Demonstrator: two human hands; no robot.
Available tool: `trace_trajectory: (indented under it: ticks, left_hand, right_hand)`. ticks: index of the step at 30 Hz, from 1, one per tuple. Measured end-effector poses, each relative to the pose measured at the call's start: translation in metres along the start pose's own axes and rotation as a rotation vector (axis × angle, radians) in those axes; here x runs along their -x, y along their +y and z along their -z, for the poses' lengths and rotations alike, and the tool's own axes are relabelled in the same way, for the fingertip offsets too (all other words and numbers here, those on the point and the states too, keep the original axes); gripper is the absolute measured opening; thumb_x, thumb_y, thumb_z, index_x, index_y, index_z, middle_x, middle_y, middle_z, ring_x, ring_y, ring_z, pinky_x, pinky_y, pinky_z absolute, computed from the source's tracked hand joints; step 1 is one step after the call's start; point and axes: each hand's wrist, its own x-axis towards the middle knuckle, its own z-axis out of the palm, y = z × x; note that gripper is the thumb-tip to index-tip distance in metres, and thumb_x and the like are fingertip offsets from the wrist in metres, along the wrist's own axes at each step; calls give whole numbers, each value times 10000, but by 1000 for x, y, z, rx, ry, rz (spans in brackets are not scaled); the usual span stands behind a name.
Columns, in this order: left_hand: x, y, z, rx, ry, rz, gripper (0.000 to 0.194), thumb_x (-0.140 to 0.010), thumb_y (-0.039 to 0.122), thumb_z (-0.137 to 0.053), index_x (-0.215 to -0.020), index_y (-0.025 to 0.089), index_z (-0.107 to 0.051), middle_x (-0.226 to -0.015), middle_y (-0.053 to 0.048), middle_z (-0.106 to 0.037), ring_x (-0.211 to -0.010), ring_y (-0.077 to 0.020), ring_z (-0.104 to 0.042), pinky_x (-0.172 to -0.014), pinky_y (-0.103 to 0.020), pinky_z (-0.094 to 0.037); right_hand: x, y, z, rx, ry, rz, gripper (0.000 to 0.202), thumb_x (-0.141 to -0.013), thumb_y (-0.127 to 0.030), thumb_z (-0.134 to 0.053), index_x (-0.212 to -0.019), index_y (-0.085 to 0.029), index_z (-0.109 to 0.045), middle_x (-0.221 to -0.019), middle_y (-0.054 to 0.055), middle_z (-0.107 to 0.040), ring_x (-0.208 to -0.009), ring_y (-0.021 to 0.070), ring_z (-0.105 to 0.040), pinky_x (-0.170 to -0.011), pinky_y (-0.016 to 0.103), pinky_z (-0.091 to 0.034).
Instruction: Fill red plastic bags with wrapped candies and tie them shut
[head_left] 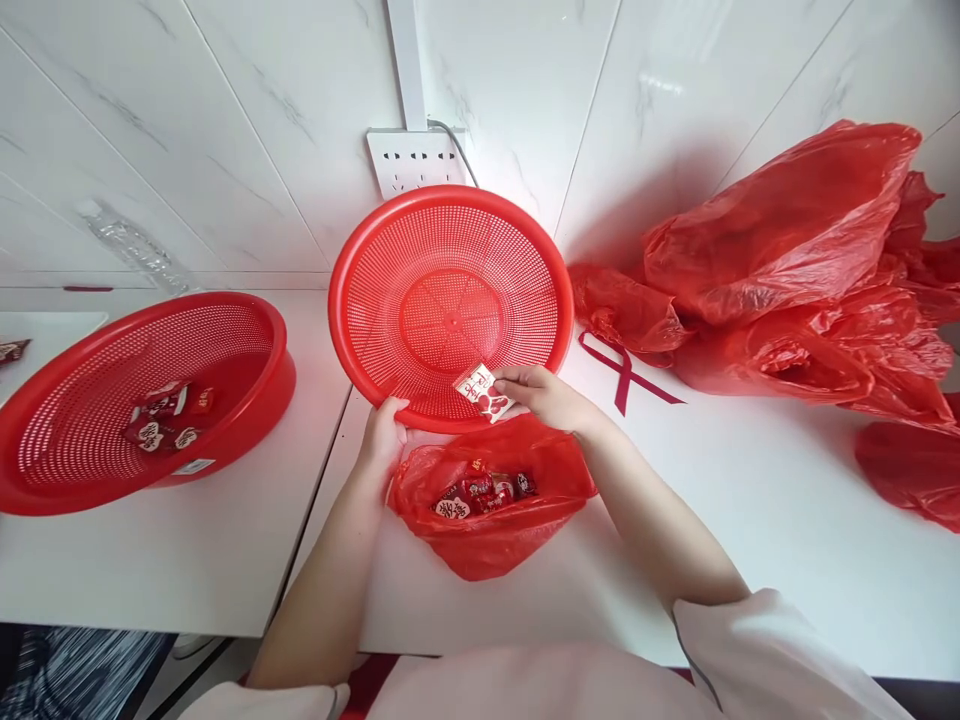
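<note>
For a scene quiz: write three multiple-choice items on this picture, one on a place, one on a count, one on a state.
1. Where is the small red bag of sweets?
A. before the tilted basket
B. on the wall
C. in the left basket

2. How many red baskets are there?
A. one
B. two
C. four

3. What is the right hand doing?
A. resting flat
B. pinching a small packet
C. gripping the ribbon

Answers: 1 A, the bag lies at the basket's near rim. 2 B, one is tilted, one flat. 3 B, fingers pinch the packet; the left hand grips the rim.

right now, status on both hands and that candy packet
Left hand grips tilted basket rim. Right hand pinches candy packet at basket's lower edge. Open red bag of candy directly below, nothing blocking.
</note>
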Motion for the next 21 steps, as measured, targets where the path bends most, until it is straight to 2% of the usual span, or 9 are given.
trace_trajectory:
  ticks: [4, 9, 13, 17, 21]
  left_hand:
    - [-2, 3, 0, 5, 37, -20, 311, -678, 244, -602, -971, 140, -610, -1036, -86, -683, -888, -233, -673, -574, -272, -554]
    - [-2, 6, 0, -10, 28, -25, 311, -717, 269, -585, -1008, 160, -602, -1098, -84, -676, -921, -222, -669, -601, -274, -554]
    - [-4, 8, 2, -31, 53, -8, 308, -744, 301, -582, -1021, 167, -595, -1073, -91, -690, -826, -201, -683, -617, -290, -561]
    - [-7, 10, 6, -74, 27, 52, 392, -780, 372, -547, -1100, 146, -571, -1022, -134, -699, -767, -246, -719, -657, -339, -569]
    - [-7, 16, 12, -262, 142, 81, 542, -805, 541, -523, -1215, 188, -504, -1052, -148, -701, -665, -264, -725, -591, -320, -533]
  right_hand:
    - [10, -11, 6, -8, -10, 30, 238, -875, -313, -617, -1029, -145, -683, -915, 52, -704, -775, 123, -653, -752, 271, -545]
    - [18, -15, 13, 95, -79, 102, 228, -853, -352, -642, -960, -156, -685, -868, 32, -690, -738, 114, -622, -686, 248, -505]
    - [25, -20, 13, 329, -173, 132, 201, -859, -350, -620, -886, -167, -697, -796, 13, -679, -702, 115, -597, -674, 249, -481]
    - [31, -25, 9, 568, -322, 88, 168, -854, -286, -590, -885, -181, -718, -789, 14, -707, -672, 128, -616, -634, 245, -474]
    - [36, -26, 5, 716, -382, 52, 177, -866, -255, -555, -885, -207, -725, -873, 32, -737, -716, 166, -654, -656, 276, -487]
